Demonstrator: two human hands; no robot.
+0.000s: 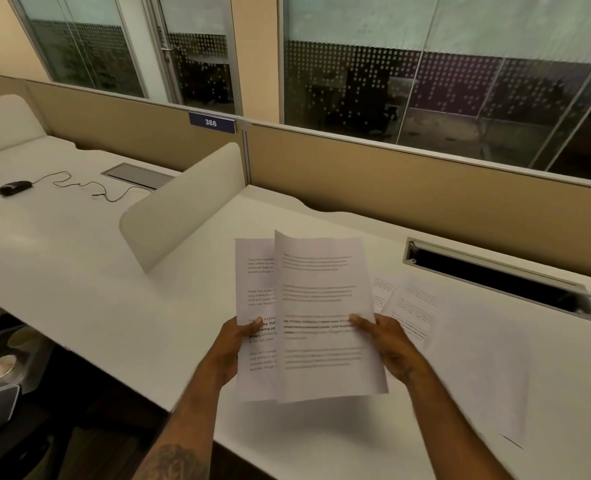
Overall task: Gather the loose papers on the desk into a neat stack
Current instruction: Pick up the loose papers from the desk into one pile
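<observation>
My left hand (233, 344) pinches one printed sheet (254, 317) — my right hand (389, 344) grips another sheet (325, 317), overlapping it. More papers (411, 306) lie on the desk (96, 271).

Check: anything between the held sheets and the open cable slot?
Yes. Head view: loose papers lie on the desk between the held sheets and the slot.

The left hand (233, 344) and the right hand (389, 344) hold up two sheets (321, 306) above the bench (114, 306), one hand on each side. More loose papers (415, 306) lie flat on the bench, to the right of the held sheets. Behind those papers is a long slot (501, 278) in the bench. A divider (183, 206) stands to the left. Past it, far left, lies a mouse (14, 187).
</observation>
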